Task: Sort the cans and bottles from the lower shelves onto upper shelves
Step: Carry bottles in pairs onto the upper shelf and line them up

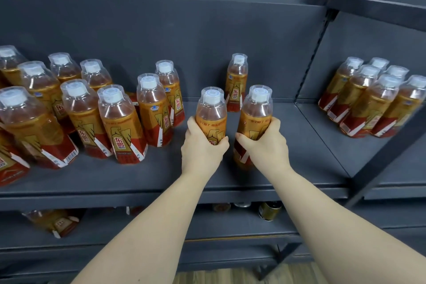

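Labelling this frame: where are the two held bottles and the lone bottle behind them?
Left bottle (pixel 211 125): head view, upper label.
Right bottle (pixel 254 123): head view, upper label.
Back bottle (pixel 236 90): head view, middle of label.

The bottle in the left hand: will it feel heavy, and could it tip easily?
Probably heavy for its size: the bottle looks full of amber drink. Tall and narrow, so likely tippy. The left hand wraps its glossy label, perhaps slippery.
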